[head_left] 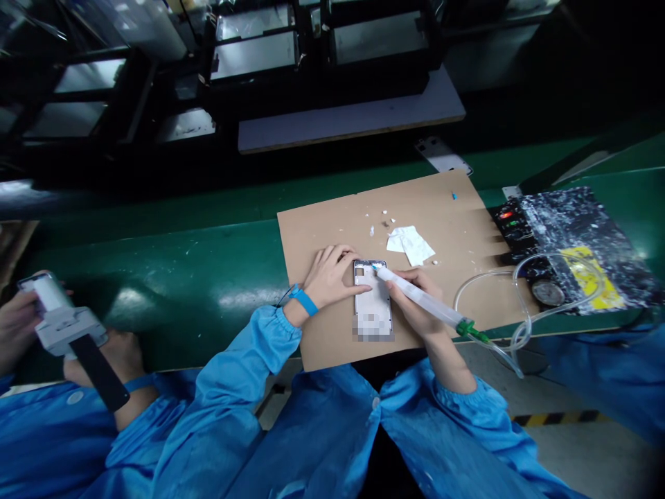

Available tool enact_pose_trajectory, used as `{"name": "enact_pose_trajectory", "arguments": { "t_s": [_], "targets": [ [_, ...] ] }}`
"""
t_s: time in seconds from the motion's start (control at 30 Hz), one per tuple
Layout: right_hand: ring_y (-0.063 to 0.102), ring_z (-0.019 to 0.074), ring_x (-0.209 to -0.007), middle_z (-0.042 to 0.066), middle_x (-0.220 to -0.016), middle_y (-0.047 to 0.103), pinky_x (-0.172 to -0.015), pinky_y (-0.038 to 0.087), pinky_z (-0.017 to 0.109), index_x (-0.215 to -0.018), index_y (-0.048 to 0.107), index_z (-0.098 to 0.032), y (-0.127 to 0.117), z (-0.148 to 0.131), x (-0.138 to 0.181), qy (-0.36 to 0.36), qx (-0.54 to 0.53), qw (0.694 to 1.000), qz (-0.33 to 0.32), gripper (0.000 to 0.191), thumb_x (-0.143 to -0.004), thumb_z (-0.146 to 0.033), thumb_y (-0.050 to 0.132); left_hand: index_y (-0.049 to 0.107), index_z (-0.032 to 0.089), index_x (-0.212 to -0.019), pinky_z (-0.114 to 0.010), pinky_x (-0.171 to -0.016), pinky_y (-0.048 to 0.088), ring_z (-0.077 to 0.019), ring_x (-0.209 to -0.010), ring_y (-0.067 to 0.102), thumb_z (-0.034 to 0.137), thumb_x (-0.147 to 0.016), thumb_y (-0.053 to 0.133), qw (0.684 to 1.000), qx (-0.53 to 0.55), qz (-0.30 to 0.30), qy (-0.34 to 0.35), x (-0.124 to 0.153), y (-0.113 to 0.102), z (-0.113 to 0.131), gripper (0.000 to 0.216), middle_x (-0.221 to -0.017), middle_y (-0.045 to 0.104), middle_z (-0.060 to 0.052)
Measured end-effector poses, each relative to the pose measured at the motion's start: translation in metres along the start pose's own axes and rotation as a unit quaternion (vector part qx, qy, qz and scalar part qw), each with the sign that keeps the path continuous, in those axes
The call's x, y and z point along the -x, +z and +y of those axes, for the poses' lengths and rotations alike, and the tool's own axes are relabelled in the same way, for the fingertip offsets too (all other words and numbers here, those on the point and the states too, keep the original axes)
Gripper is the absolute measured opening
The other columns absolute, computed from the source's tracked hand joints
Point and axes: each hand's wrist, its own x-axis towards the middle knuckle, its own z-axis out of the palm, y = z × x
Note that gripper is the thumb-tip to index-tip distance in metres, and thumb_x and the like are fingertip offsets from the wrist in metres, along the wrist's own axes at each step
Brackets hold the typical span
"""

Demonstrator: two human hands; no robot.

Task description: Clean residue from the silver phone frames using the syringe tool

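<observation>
A pale phone housing (372, 298) with a square cutout near its top lies on the brown cardboard sheet (322, 346). My left hand (330, 277) steadies it, fingers by the top left corner and thumb across the left edge. In my right hand (418, 298) is a white glue-dispensing syringe (427, 303), held at a slant like a pen. Its blue tip (375, 268) is at the top end of the housing; whether it touches cannot be told. A green fitting (470, 328) joins the syringe to a clear hose (526, 322).
Crumpled white paper (410, 244) and small scraps lie beyond the housing. At right stands a stained dispenser box (587, 229) with a gauge (547, 292). Another housing (444, 154) lies behind. At left, a co-worker's hands (111, 353) hold a grey-white device with a black handle (98, 371).
</observation>
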Motion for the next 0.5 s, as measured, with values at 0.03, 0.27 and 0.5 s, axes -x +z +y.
{"name": "enact_pose_trajectory", "arguments": {
  "t_s": [0.03, 0.27, 0.5],
  "targets": [
    [0.082, 0.025, -0.081, 0.009, -0.099, 0.091, -0.067, 0.067, 0.038, -0.105, 0.09, -0.025, -0.0003, -0.0006, -0.0003, -0.001, 0.001, 1.0, 0.0, 0.029, -0.096, -0.053, 0.092, 0.079, 0.026, -0.143, -0.057, -0.123, 0.055, -0.0376, -0.142, 0.069, 0.071, -0.095, 0.103, 1.0, 0.0, 0.0, -0.001, 0.0001, 0.0001, 0.0001, 0.069, -0.151, 0.076, -0.011],
    [0.08, 0.0238, -0.076, 0.009, -0.097, 0.091, -0.064, 0.066, 0.036, -0.101, 0.087, -0.025, -0.0016, -0.0025, -0.0013, 0.008, 0.001, 1.0, -0.003, 0.037, -0.097, -0.061, 0.092, 0.08, 0.028, -0.144, -0.058, -0.121, 0.056, -0.0387, -0.141, 0.068, 0.074, -0.098, 0.098, 1.0, 0.0, -0.001, 0.004, 0.0001, 0.0002, -0.0006, 0.067, -0.152, 0.076, -0.011],
    [0.081, 0.024, -0.075, 0.009, -0.098, 0.091, -0.064, 0.067, 0.036, -0.102, 0.089, -0.024, -0.0025, -0.0019, -0.001, 0.008, -0.002, 1.0, -0.006, 0.034, -0.096, -0.058, 0.092, 0.08, 0.028, -0.144, -0.057, -0.122, 0.055, -0.0384, -0.141, 0.068, 0.073, -0.098, 0.1, 1.0, 0.001, -0.007, 0.0, -0.0002, -0.0005, 0.0003, 0.067, -0.152, 0.076, -0.011]
  ]
}}
